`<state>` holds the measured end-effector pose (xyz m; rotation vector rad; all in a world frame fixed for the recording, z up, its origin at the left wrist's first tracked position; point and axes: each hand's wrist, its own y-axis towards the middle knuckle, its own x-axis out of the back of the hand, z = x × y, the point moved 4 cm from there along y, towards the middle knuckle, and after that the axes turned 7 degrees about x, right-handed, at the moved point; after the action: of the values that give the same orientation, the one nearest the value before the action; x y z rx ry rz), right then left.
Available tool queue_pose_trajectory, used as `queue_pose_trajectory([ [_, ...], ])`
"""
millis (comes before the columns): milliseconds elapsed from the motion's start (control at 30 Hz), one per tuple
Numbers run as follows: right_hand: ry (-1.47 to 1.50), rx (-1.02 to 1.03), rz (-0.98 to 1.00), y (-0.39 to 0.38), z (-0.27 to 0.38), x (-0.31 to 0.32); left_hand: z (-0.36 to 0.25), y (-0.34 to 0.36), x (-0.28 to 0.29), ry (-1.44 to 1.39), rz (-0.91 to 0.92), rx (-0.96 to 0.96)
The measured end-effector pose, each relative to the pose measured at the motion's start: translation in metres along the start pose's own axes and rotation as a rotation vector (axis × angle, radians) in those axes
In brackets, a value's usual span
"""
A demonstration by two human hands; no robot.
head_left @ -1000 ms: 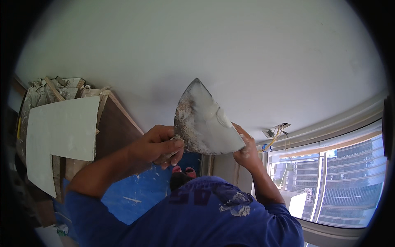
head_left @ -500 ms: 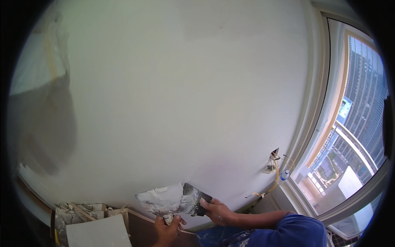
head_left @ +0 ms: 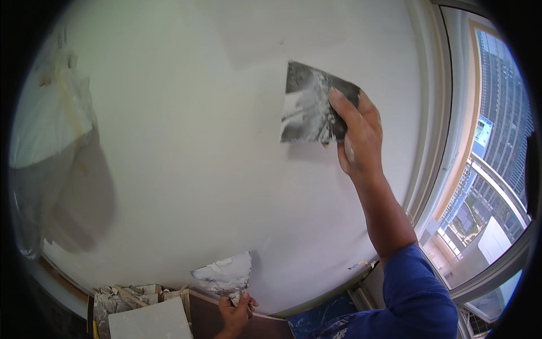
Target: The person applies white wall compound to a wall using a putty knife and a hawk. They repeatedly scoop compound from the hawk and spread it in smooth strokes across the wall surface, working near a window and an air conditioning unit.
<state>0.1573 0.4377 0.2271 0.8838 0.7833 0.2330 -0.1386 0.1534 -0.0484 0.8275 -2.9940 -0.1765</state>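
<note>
Raised since the earlier frame, the right hand (head_left: 364, 138) now stands high before the wall (head_left: 186, 164) with the rectangular blade (head_left: 305, 100), well apart from the fan-shaped scraper (head_left: 226, 273), beside which it was low down. Of the raised blade, the left edge faces a wide stretch of wall; whether it touches the surface cannot be told. Wall also shows between the two tools, giving room below. The right forearm rises steeply from a blue sleeve (head_left: 420, 288); the grip is clasped on the blade's right side, thumb across the near face. Low at center, the left hand (head_left: 237, 313) is closed around the scraper's handle, its pale-smeared blade fanning upward. Just left of that hand lies a white panel (head_left: 149, 323), its upper edge below the scraper. Farther right, the window frame (head_left: 432, 186) bounds the wall; beyond the glass stand tall buildings (head_left: 505, 101).
</note>
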Motion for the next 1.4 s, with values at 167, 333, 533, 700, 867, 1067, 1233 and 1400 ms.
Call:
queue_pose_trajectory([
  [167,0.047,-0.009,-0.093,0.037,-0.007,-0.007,-0.005,0.003,-0.002,0.03,-0.016,-0.002],
  [333,0.075,0.0,-0.086,0.043,-0.011,-0.007,-0.005,0.004,-0.002,-0.008,-0.033,0.031],
  [533,0.053,-0.021,-0.066,0.045,-0.014,-0.005,-0.008,0.003,-0.004,-0.003,-0.027,0.043],
  [700,0.067,-0.001,-0.062,0.047,-0.013,-0.006,-0.006,0.002,-0.002,0.009,-0.016,0.077],
  [867,0.066,-0.013,-0.082,0.046,-0.012,-0.012,-0.005,0.001,-0.003,0.011,-0.014,0.061],
  [1067,0.027,-0.005,0.012,0.044,-0.007,-0.008,-0.004,0.006,-0.005,0.006,-0.003,0.05],
  [1233,0.095,-0.123,0.096,0.003,-0.016,0.01,-0.018,-0.006,-0.005,-0.026,-0.109,0.037],
  [1400,0.454,-0.601,0.329,-0.128,-0.057,0.077,-0.001,0.012,0.0,-0.003,-0.098,0.067],
])
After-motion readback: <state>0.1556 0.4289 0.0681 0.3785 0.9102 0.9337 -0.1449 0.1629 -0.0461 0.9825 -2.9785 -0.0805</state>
